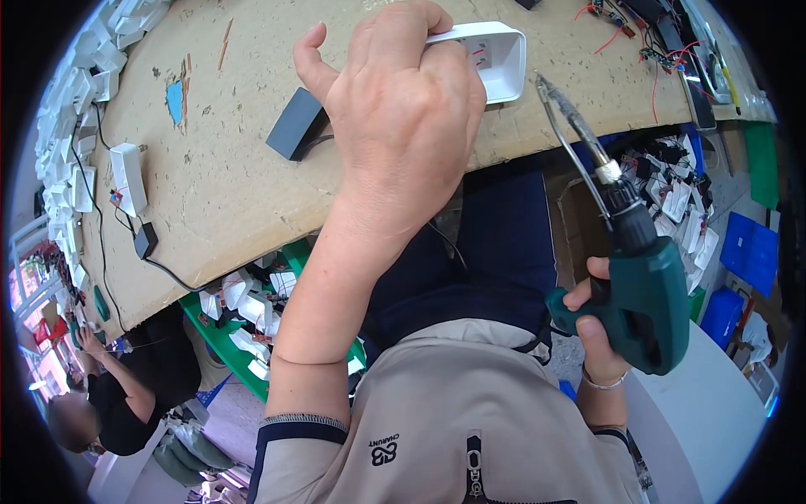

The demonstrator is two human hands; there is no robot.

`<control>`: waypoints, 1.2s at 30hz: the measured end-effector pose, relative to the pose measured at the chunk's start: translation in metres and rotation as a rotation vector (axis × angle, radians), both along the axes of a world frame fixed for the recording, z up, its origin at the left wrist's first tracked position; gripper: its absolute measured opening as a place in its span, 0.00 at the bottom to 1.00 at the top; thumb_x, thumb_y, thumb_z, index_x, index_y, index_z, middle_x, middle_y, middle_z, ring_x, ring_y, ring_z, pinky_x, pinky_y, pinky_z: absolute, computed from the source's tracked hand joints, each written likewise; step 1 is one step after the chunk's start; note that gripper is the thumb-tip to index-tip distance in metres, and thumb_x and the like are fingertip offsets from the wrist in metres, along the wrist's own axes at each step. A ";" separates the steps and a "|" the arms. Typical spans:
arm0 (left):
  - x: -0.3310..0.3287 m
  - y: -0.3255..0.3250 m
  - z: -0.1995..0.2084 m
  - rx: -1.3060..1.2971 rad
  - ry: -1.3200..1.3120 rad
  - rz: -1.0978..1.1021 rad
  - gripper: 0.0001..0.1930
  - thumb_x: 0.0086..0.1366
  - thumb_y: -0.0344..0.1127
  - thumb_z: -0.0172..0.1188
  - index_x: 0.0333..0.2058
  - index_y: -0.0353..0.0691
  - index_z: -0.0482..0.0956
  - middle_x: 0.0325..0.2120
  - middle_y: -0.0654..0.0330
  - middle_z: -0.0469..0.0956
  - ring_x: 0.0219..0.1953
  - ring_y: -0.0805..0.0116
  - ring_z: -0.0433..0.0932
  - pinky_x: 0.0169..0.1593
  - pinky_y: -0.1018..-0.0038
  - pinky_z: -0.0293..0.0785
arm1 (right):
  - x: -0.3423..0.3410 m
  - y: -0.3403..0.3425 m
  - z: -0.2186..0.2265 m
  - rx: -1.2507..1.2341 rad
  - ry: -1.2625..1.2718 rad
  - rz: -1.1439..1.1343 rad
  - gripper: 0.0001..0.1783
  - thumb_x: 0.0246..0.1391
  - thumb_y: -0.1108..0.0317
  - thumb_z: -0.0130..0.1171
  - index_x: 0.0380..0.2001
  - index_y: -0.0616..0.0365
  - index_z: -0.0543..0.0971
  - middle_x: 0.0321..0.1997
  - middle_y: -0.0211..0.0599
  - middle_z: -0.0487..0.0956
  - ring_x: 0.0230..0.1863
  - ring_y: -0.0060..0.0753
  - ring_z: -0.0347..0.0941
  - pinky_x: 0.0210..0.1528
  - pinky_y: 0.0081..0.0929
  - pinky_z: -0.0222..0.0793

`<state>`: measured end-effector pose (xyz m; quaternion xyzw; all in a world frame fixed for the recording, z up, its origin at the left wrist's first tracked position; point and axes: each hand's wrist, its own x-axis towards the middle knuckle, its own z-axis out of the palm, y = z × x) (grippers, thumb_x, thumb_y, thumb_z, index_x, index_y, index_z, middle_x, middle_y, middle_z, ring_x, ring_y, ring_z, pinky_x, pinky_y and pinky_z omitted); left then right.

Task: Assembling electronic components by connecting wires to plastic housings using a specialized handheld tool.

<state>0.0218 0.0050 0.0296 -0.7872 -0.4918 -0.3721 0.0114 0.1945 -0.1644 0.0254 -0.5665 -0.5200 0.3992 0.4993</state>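
Observation:
My left hand [403,109] reaches up over the workbench, its fingers closed on a white plastic case [508,76]. The case's open side shows metal-looking slots and a bit of red inside; my hand covers its left part. A green soldering gun [651,294] is gripped in my right hand [592,328], off the bench's near edge. Its long metal tip points up and left, a short way right of the case and apart from it. Beside my left wrist lies a dark grey box [294,124] with a black cable.
White plastic cases [80,168] pile along the left edge, near a white adapter [128,176] on a black cord. Circuit boards with red wires [663,55] lie at the far right. Bins of parts [252,311] stand below the bench. Another person [126,395] works at lower left.

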 end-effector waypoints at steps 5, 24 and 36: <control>0.006 0.037 -0.044 0.383 -0.258 -0.151 0.03 0.45 0.27 0.56 0.22 0.38 0.72 0.30 0.61 0.70 0.32 0.65 0.70 0.49 0.54 0.51 | -0.004 0.006 0.001 -0.067 0.026 0.010 0.28 0.40 0.71 0.60 0.46 0.68 0.65 0.43 0.47 0.71 0.30 0.27 0.71 0.32 0.22 0.69; 0.014 0.056 -0.059 0.870 -0.414 -0.178 0.03 0.45 0.27 0.56 0.19 0.40 0.71 0.29 0.63 0.69 0.30 0.68 0.69 0.48 0.56 0.51 | -0.003 0.033 0.004 -0.079 0.006 0.031 0.28 0.41 0.74 0.58 0.48 0.69 0.63 0.42 0.50 0.71 0.29 0.28 0.70 0.31 0.23 0.70; 0.017 0.058 -0.058 0.912 -0.427 -0.125 0.04 0.43 0.27 0.56 0.17 0.41 0.69 0.28 0.65 0.69 0.29 0.70 0.69 0.48 0.59 0.52 | 0.004 0.039 0.005 -0.059 -0.046 0.095 0.27 0.41 0.73 0.59 0.47 0.67 0.65 0.40 0.47 0.72 0.27 0.26 0.70 0.29 0.21 0.68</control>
